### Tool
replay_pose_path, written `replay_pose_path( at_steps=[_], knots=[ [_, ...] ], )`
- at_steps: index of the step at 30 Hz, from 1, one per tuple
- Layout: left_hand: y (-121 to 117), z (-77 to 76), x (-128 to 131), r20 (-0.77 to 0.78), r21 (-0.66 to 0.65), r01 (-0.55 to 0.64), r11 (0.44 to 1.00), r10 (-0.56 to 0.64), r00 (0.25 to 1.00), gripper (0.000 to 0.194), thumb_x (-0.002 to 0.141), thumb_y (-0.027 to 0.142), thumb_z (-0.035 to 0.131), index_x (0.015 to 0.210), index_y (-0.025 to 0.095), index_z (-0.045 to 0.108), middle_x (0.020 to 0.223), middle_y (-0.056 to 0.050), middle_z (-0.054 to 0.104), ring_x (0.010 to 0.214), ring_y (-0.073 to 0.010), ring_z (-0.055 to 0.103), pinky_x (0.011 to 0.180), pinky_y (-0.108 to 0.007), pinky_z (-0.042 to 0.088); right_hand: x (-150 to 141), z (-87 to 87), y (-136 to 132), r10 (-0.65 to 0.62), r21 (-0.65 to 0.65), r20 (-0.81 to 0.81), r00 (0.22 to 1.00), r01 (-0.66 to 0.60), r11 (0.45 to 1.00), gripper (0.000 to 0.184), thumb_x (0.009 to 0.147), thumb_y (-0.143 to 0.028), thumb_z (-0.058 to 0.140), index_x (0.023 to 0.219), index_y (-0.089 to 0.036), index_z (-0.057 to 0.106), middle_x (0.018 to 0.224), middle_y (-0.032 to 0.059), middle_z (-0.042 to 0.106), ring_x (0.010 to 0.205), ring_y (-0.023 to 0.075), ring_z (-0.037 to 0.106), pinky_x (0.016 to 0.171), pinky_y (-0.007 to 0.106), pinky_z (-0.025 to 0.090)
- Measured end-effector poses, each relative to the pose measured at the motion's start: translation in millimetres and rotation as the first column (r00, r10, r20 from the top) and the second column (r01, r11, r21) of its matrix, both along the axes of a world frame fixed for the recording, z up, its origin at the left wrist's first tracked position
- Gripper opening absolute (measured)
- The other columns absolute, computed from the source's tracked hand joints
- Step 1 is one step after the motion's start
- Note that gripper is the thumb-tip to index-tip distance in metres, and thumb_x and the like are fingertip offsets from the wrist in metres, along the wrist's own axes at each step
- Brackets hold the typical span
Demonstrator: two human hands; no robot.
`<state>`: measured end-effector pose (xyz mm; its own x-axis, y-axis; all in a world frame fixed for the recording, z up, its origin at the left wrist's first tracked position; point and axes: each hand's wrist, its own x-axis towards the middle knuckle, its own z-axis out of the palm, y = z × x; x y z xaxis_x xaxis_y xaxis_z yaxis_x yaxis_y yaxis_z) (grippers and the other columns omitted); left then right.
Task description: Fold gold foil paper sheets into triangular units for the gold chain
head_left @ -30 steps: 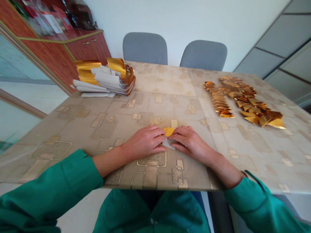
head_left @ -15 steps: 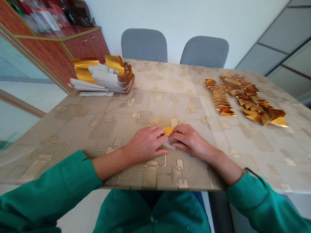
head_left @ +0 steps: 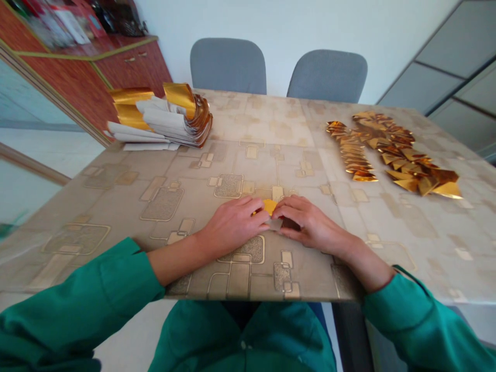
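A small folded gold foil piece (head_left: 269, 207) lies on the table just beyond the near edge, a little right of centre, pinched between the person's two hands. Its long axis runs roughly near to far, with its gold tip pointing far and slightly right and a pale grey underside (head_left: 275, 224) showing at the near end.

The left hand (head_left: 234, 225) and right hand (head_left: 310, 223) are close together and press on the piece from either side, their fingertips touching it and almost meeting. Green sleeves (head_left: 77, 294) cover both forearms up to the wrists.

The table's beige patterned cover (head_left: 116, 206) carries a stack of white-backed gold sheets (head_left: 166, 118) at the far left. At the far right lie a narrow overlapping row of folded gold triangles (head_left: 351, 150) and, just beside it, a wider overlapping row (head_left: 403, 160). Two grey chair backs (head_left: 228, 64) stand beyond the far edge, and a red-brown cabinet (head_left: 132, 64) stands to the far left.
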<state>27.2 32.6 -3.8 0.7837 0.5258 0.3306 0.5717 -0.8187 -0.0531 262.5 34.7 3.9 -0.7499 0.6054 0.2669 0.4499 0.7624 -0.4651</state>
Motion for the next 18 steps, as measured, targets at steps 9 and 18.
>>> replay_pose_path(
  at_steps=[9,18],
  knots=[
    [-5.9,2.1,3.6,0.093,-0.183,-0.08,0.98,0.098,0.991,0.021,0.099,0.034,0.055,0.091,0.017,0.065,0.101,-0.006,0.062,0.094,-0.0221,0.056,0.08,-0.035,0.047,-0.7,2.2,0.1,-0.023,-0.073,-0.062,0.998,0.019,0.997,0.011,0.097,-0.022,0.055,0.089,-0.02,0.061,0.09,0.0057,0.064,0.088,0.0188,0.058,0.08,0.034,0.046],
    [-2.9,-0.3,4.5,0.179,-0.339,-0.1,0.935,0.168,0.969,0.018,0.095,0.031,0.061,0.085,0.016,0.062,0.104,-0.006,0.062,0.097,-0.0226,0.057,0.085,-0.037,0.047,-9.1,-2.0,0.4,-0.123,-0.092,-0.109,0.986,0.113,0.989,0.013,0.097,-0.023,0.059,0.085,-0.019,0.059,0.079,0.0015,0.06,0.076,0.0151,0.054,0.072,0.028,0.041]
  ],
)
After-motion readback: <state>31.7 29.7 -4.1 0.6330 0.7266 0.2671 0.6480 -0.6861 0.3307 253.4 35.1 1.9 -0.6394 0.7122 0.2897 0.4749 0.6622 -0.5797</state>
